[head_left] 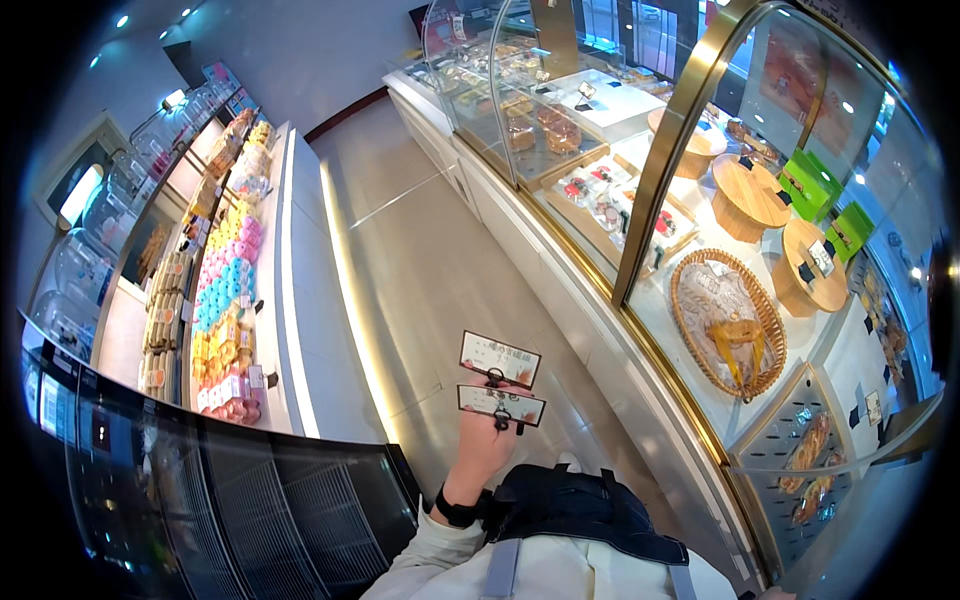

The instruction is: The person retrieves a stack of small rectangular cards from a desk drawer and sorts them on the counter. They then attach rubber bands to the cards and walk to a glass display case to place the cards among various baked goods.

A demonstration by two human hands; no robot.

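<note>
My left hand (pixel 484 446), with a black band at its wrist, is raised in front of my body. Its fingers are closed on two price cards, an upper card (pixel 500 358) and a lower card (pixel 478 400). Both are white with a dark border and are fixed to small black clip stands. The cards and clips partly cover the fingers. Only a sliver of my right hand (pixel 777 594) shows at the bottom edge, beside the glass display case (pixel 690 420); its fingers are out of sight. Nearest to it is a perforated tray (pixel 775 480) with wrapped bread.
The brass-framed case on the right holds a wicker basket (pixel 683 335), round wooden stands (pixel 745 205) and green bags (pixel 808 185). A lit shelf (pixel 290 330) of packaged sweets runs along the left. A black rack (pixel 250 510) stands at lower left. Between them lies the aisle floor (pixel 420 250).
</note>
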